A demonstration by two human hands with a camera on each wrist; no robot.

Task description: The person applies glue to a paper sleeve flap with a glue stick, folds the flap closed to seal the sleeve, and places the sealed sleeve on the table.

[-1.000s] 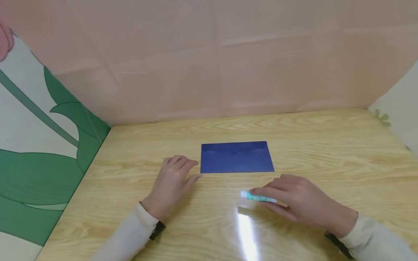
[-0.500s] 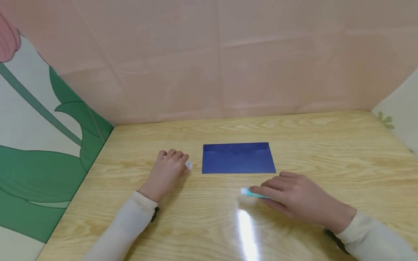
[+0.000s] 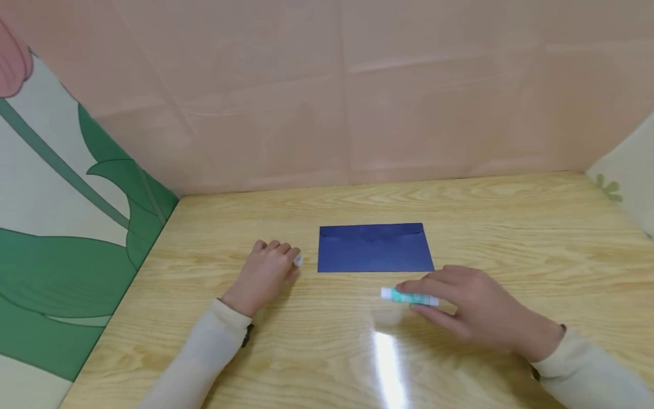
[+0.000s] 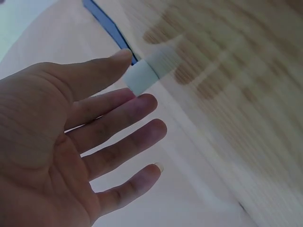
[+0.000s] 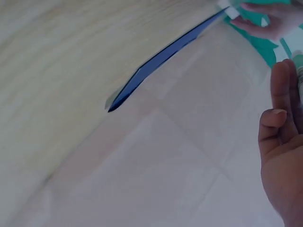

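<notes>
My left hand [image 3: 263, 278] is to the left of the blue envelope and pinches a small white cap [image 4: 141, 76] between thumb and index finger. In the left wrist view the cap is at the tabletop, its reflection right below it; the other fingers spread loosely. My right hand [image 3: 472, 307] holds a teal-and-white glue stick [image 3: 409, 297] between thumb and fingers, lying sideways above the table, its white end pointing left. The blue envelope [image 3: 375, 250] lies flat with its flap edge at the far side, just beyond the right fingertips.
The wood-grain table [image 3: 306, 352] carries a bright light reflection near its front. A pink sheet [image 3: 337, 96] rises behind it. To the left stands a panel with green leaves [image 3: 61, 278], to the right a pale panel [image 3: 631, 176].
My left hand has drawn left, away from the envelope, turned palm-down and lowered, and the white cap has come into sight at its fingertips. My right hand keeps the glue stick nearly in place.
</notes>
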